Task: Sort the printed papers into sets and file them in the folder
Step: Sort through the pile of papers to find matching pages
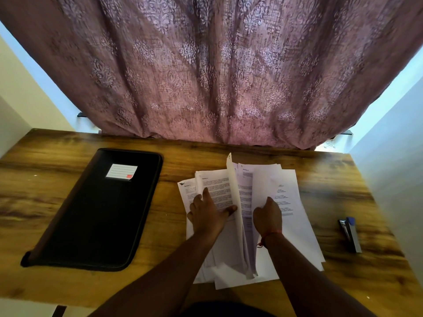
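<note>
and here we are over the desk (68,143), a wood-grain top with a patterned mauve curtain (210,65) hanging down to its far edge. right of centre lies the loose pile of printed papers (290,202), fanned out and overlapping, corners poking out to the left and at the near edge. the left hand (209,212) lies flat on the left part of the pile, fingers straight and spread, thumb stretched out to the right, pressing a printed page down: an open grip, palm on paper. between the two hands one sheet (234,202) stands up on edge, almost vertical, its top corner reaching toward the curtain. the right hand (267,216) sits just right of that sheet, fingers curled under at the edge of the right-hand pages, so the grip looks closed on paper, though exactly which pages it pinches i cannot tell from here. a red thread (266,239) circles the right wrist. over on the left side of the desk, well apart from the pile, the black folder (96,213) lies flat and closed, set at a slant, a white label (121,172) with a red patch on its cover. far right, near the desk's edge, a small stapler (350,233), blue and grey, lies apart from the papers.
</note>
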{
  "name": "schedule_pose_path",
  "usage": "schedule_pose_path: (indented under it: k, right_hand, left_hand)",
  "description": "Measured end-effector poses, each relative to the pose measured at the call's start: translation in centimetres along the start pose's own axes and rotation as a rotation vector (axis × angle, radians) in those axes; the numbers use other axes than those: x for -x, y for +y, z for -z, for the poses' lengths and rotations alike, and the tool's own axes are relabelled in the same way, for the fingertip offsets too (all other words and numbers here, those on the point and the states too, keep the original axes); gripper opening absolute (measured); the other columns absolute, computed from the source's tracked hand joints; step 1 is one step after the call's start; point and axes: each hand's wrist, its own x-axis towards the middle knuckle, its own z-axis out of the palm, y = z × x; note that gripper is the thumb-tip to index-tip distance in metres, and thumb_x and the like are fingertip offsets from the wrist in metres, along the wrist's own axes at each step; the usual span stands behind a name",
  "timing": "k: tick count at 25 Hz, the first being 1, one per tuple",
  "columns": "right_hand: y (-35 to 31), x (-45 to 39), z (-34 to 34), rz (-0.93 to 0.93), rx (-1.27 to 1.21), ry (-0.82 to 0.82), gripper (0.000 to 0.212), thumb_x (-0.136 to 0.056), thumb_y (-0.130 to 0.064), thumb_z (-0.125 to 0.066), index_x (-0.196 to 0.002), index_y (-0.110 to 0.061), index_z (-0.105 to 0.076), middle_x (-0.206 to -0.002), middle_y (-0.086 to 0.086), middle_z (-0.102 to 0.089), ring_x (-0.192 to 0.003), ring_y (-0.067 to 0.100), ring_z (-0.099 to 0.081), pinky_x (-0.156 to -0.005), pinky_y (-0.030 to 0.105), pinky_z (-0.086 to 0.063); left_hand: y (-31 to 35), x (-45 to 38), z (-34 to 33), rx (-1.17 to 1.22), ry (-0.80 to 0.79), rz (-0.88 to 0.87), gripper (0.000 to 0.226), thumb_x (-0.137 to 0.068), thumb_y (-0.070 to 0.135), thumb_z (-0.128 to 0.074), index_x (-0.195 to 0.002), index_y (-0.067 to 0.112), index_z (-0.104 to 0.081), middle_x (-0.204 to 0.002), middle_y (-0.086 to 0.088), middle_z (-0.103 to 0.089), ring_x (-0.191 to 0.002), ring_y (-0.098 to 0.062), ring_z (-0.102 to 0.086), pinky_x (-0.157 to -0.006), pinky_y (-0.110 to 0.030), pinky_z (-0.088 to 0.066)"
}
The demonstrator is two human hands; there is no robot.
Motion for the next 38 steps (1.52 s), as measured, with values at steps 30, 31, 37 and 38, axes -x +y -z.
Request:
schedule_pose_path:
  k: [30, 31, 37, 38]
  right_hand:
    - [-0.1, 0.3, 0.2, 0.012, -0.009, -0.002, 0.024, -0.093, -0.004, -0.057, -0.116, -0.007, -0.055, -0.117, 0.014, -0.061, -0.111, 0.036, -0.059, -0.095, 0.049, -0.05]
    - [-0.1, 0.3, 0.2, 0.011, -0.007, -0.003, 0.024, -0.093, -0.004, -0.057, -0.117, -0.007, -0.055, -0.117, 0.014, -0.061, -0.111, 0.036, -0.059, -0.096, 0.05, -0.05]
    - [-0.2, 0.2, 0.2, 0.004, -0.004, -0.007, 0.024, -0.093, -0.005, -0.058, -0.117, -0.007, -0.055, -0.119, 0.014, -0.061, -0.112, 0.036, -0.058, -0.097, 0.051, -0.049]
    - [-0.1, 0.2, 0.1, 0.004, -0.002, -0.007, 0.024, -0.093, -0.006, -0.058, -0.117, -0.007, -0.054, -0.119, 0.014, -0.061, -0.112, 0.036, -0.058, -0.097, 0.051, -0.049]
  left_hand:
    - [-0.2, -0.5, 0.4, 0.116, -0.027, 0.116, 0.116, -0.067, 0.075, -0.07, -0.152, 0.016, -0.016, -0.144, -0.015, -0.042, -0.133, -0.035, -0.041, -0.107, -0.054, -0.041]
    - [-0.3, -0.6, 0.4, 0.11, -0.026, 0.124, 0.116, -0.067, 0.075, -0.069, -0.152, 0.016, -0.017, -0.143, -0.016, -0.041, -0.133, -0.036, -0.04, -0.107, -0.053, -0.042]
    - [-0.4, -0.8, 0.4, 0.059, -0.037, 0.122, 0.11, -0.07, 0.076, -0.066, -0.149, 0.015, -0.02, -0.143, -0.017, -0.035, -0.133, -0.035, -0.035, -0.107, -0.051, -0.041]
    - [-0.4, -0.8, 0.4, 0.057, -0.039, 0.122, 0.11, -0.07, 0.076, -0.066, -0.149, 0.015, -0.02, -0.143, -0.017, -0.035, -0.133, -0.035, -0.035, -0.107, -0.051, -0.041]
